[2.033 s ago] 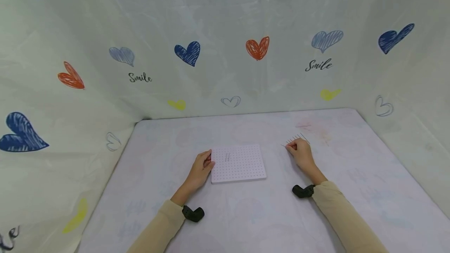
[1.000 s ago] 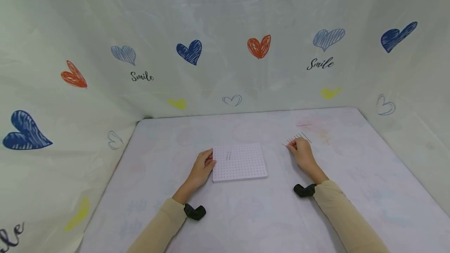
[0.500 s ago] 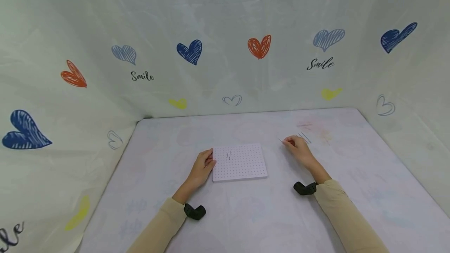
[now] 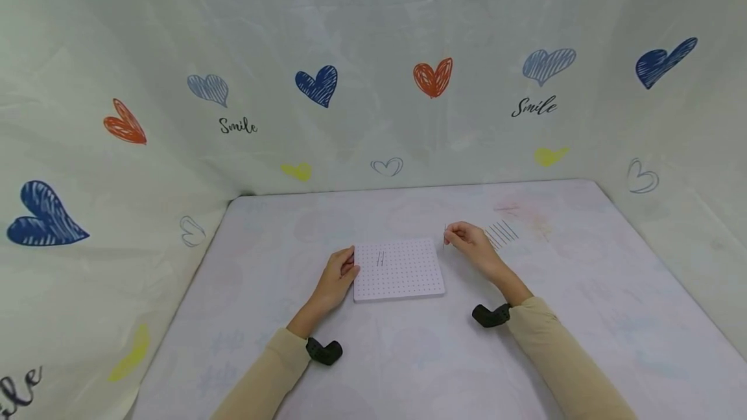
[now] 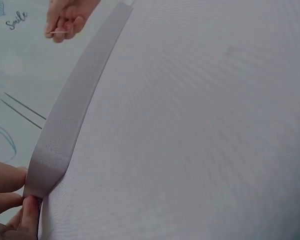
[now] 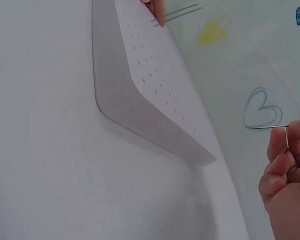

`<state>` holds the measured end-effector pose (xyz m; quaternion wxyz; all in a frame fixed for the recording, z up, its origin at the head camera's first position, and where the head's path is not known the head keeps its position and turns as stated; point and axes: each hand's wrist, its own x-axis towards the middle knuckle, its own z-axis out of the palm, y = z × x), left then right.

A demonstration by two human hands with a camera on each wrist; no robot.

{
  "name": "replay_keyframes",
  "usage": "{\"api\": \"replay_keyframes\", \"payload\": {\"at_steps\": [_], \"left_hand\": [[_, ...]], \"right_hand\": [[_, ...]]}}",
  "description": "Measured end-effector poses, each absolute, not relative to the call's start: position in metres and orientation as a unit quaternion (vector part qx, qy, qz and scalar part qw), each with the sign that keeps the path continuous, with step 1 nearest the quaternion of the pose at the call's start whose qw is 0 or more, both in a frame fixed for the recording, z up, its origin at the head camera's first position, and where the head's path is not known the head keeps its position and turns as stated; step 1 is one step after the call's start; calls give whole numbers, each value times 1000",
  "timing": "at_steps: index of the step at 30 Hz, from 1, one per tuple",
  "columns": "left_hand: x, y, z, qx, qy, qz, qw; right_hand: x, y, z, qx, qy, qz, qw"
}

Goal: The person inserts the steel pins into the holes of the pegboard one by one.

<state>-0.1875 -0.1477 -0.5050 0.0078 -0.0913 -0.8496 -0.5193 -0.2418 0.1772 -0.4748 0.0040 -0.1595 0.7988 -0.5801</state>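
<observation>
Pegboard point(image 4: 403, 277) edge clamped by left fingers point(image 4: 345, 253); right fingers point(image 4: 456, 234) pinch pin point(image 6: 268, 127) clear of opposite edge.

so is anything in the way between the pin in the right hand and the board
Nothing visible is: the right hand holds the pin near the far right corner of the board. Two pins stand in its left part, outside that gap.

I'm looking into a curtained booth, in a home or a lab I can't tell: creased pale sheeting point(image 4: 373, 18), printed with hearts point(image 4: 317, 86) and "Smile" lettering point(image 4: 533, 106), rises at 10, 12 and 2 o'clock around 1 pale table point(image 4: 408, 355); 2 black wrist cameras point(image 4: 323, 351), at 5 and 7, mark a recording setup.
</observation>
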Motion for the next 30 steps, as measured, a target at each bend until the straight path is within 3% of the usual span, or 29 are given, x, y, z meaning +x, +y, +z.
{"api": "replay_keyframes", "payload": {"at_steps": [17, 30], "left_hand": [[-187, -147, -503, -91, -851, -517, 6], [-189, -148, -505, -92, -854, -512, 9]], "right_hand": [[-228, 113, -469, -236, 798, -554, -16], [-232, 91, -491, -272, 798, -534, -61]]}}
